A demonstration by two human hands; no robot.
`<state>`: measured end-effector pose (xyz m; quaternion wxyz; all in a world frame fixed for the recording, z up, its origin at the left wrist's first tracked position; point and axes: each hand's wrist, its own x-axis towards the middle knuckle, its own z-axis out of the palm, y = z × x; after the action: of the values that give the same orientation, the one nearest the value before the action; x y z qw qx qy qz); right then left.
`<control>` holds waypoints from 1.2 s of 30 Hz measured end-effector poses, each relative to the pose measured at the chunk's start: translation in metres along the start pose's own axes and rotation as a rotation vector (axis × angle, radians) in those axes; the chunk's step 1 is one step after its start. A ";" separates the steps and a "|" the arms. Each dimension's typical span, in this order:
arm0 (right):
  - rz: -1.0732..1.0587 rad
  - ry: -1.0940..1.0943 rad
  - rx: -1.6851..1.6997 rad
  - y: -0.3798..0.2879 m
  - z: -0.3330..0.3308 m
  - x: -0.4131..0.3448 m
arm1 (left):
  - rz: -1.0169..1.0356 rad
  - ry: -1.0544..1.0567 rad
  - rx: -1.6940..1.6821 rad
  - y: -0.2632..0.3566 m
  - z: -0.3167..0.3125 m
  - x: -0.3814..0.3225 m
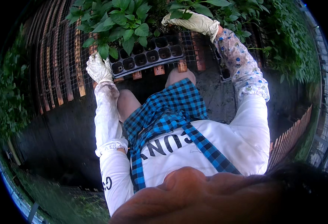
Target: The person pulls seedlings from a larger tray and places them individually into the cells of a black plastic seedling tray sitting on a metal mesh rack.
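A black plastic seedling tray [152, 56] lies before me, its near rows of cells holding no plants. Broad-leaved green seedlings [122, 25] crowd its far part and hide the cells there. My left hand [99, 68], in a soiled pale glove, is curled at the tray's left end, thumb side against the edge. My right hand [193, 23], gloved as well, reaches in beyond the tray's right end among the leaves. Foliage covers part of this hand, so whether its fingers hold a stem cannot be made out.
Slatted wooden supports with wire mesh [66, 61] run under the tray and off to the left. Another black tray [225, 72] shows partly beneath my right forearm. Dense plants [295, 47] stand at the right. Dark ground sheeting [66, 134] covers the aisle; a slatted bench [292, 126] is behind right.
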<state>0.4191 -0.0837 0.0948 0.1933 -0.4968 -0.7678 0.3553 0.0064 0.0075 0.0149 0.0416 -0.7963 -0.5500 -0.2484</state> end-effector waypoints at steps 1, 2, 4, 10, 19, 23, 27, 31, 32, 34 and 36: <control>-0.089 0.111 0.025 0.014 0.007 0.005 | 0.004 -0.028 0.003 -0.001 0.000 0.001; -0.178 0.221 0.052 0.015 0.013 0.010 | -0.001 -0.033 0.006 -0.001 0.000 0.000; -0.263 0.330 0.083 0.016 0.017 0.016 | -0.002 -0.011 0.071 0.000 0.001 -0.002; 0.075 0.130 -0.375 -0.035 -0.005 0.022 | -0.016 0.016 0.049 -0.003 0.000 -0.002; 0.167 0.258 -0.463 -0.031 0.045 0.038 | -0.007 -0.017 -0.063 -0.004 -0.004 -0.001; 0.211 0.299 -0.455 -0.046 0.039 0.018 | 0.008 -0.022 0.003 -0.002 -0.003 -0.001; 0.320 0.350 -0.467 -0.051 0.039 -0.002 | -0.011 -0.011 0.064 0.001 -0.003 0.002; 0.285 0.415 -0.334 -0.046 0.044 0.003 | -0.089 -0.050 0.069 0.003 -0.006 0.000; 0.433 0.388 -0.150 -0.057 0.044 0.006 | -0.087 -0.049 0.070 0.000 -0.006 0.000; 0.581 0.418 -0.167 -0.034 0.052 0.007 | -0.026 -0.042 -0.006 -0.004 -0.006 -0.001; 0.195 0.280 -0.638 0.005 0.051 0.002 | -0.026 -0.019 -0.018 0.002 -0.006 0.000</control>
<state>0.3880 -0.0986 0.0565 0.0971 -0.6469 -0.7551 0.0428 0.0062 0.0048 0.0211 0.0260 -0.7916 -0.5585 -0.2465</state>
